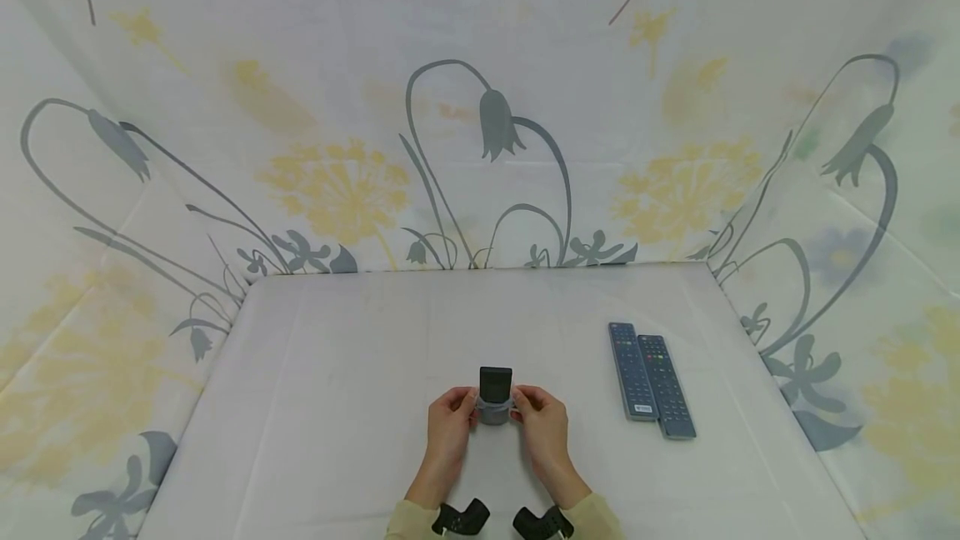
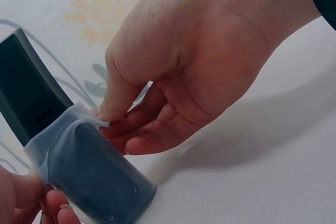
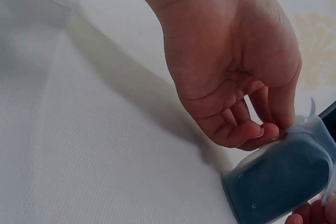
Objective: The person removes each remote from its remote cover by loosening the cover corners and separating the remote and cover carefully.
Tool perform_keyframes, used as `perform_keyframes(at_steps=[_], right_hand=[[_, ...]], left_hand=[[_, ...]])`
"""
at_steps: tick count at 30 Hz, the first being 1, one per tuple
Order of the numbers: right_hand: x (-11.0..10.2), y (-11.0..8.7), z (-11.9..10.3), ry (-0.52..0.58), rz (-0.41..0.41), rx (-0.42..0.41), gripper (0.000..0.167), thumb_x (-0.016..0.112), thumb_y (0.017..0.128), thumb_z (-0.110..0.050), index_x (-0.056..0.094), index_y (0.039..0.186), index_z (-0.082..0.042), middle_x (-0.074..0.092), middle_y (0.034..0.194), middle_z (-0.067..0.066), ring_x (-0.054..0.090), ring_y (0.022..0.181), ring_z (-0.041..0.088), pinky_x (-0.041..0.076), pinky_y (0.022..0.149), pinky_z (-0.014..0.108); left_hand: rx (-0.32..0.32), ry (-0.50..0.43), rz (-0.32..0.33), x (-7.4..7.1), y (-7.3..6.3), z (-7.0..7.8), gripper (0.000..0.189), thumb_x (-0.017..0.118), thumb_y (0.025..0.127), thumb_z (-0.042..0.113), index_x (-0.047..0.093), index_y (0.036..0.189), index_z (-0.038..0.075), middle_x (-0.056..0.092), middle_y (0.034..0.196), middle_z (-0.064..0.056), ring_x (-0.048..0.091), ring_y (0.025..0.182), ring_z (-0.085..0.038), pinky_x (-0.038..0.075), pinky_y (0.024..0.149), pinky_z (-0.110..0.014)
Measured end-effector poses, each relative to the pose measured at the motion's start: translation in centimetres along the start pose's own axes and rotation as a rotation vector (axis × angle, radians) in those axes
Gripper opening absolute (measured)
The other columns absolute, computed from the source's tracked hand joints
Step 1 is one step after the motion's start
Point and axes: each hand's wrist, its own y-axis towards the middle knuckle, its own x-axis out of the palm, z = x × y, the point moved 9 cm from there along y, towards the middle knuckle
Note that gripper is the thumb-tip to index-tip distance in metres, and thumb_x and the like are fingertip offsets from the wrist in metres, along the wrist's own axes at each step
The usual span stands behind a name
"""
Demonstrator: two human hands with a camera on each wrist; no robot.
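Note:
A dark remote control (image 1: 496,384) stands tilted up between my hands, its lower end inside a translucent silicone sleeve (image 1: 493,417). In the left wrist view the bare upper part of the remote shows a smooth dark face, and the sleeve's rim is folded and bunched across it. My left hand (image 1: 450,419) pinches one side of that rim between thumb and fingers. On the opposite side my right hand (image 1: 545,427) pinches the rim the same way. The sleeve's closed bottom end is close over the white tabletop, with two small marks near its corners.
Two dark remotes with many buttons, a left one (image 1: 632,371) and a right one (image 1: 667,387), lie side by side to the right on the white-covered table (image 1: 337,407). A curtain (image 1: 337,107) printed with flowers surrounds the table's back and sides.

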Motion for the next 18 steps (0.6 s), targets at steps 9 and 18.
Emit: perform_keyframes(at_steps=[9,18], right_hand=[[-0.1,1.7,3.7,-0.004,0.023,-0.001,0.015,0.068,0.093,-0.001,0.069,0.103,0.01,0.068,0.09,0.01,0.064,0.073,0.014,0.056,0.068,0.026],[-0.1,1.8,3.9,-0.021,0.037,-0.009,0.013,0.067,0.093,0.001,0.069,0.102,0.01,0.069,0.088,0.011,0.064,0.07,0.013,0.056,0.066,0.026]], left_hand=[[-0.006,0.015,0.006,-0.2,0.6,-0.9,0.016,0.063,0.098,0.006,0.067,0.103,-0.009,0.058,0.076,-0.001,0.054,0.066,-0.013,0.047,0.058,-0.025],[-0.002,0.043,0.018,-0.3,0.5,-0.8,0.015,0.063,0.097,0.006,0.067,0.103,-0.008,0.06,0.08,-0.004,0.054,0.067,-0.013,0.047,0.059,-0.023]])
